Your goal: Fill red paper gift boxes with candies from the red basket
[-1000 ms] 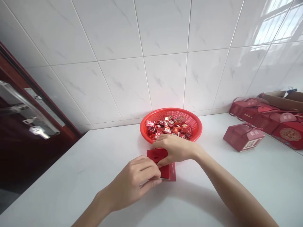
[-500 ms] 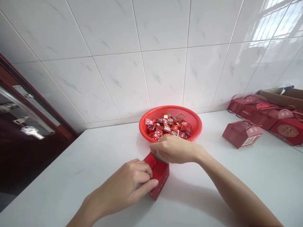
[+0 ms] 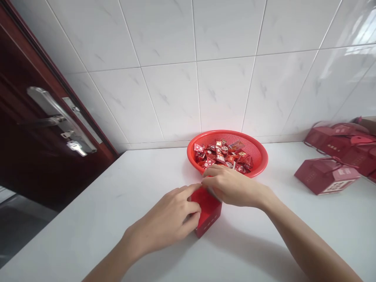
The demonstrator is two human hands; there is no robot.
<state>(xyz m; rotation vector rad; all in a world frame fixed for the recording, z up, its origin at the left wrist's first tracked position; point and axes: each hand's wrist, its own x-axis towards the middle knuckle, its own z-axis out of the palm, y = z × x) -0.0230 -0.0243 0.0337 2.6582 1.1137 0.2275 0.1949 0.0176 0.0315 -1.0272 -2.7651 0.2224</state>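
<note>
A small red box (image 3: 209, 211) stands on the white table in front of the basket, its red inside showing at the top. My left hand (image 3: 179, 209) grips its left side, fingers curled over the edge. At the box's far edge, my right hand (image 3: 227, 184) is closed on it, with its fingertips partly hidden. The two hands nearly meet at the far corner. Just beyond them, a red plastic basket (image 3: 258, 156) holds several wrapped candies (image 3: 220, 156).
A closed dark red gift box (image 3: 324, 176) stands on the white table (image 3: 141, 176) at right. Several more red boxes (image 3: 335, 141) lie behind it by the tiled wall (image 3: 176, 98). A brown door (image 3: 35, 129) with keys (image 3: 76, 148) is at left.
The camera view has shifted left, so the scene sits further right. My left fingers have moved to the box's far corner, and more of its red inside shows.
</note>
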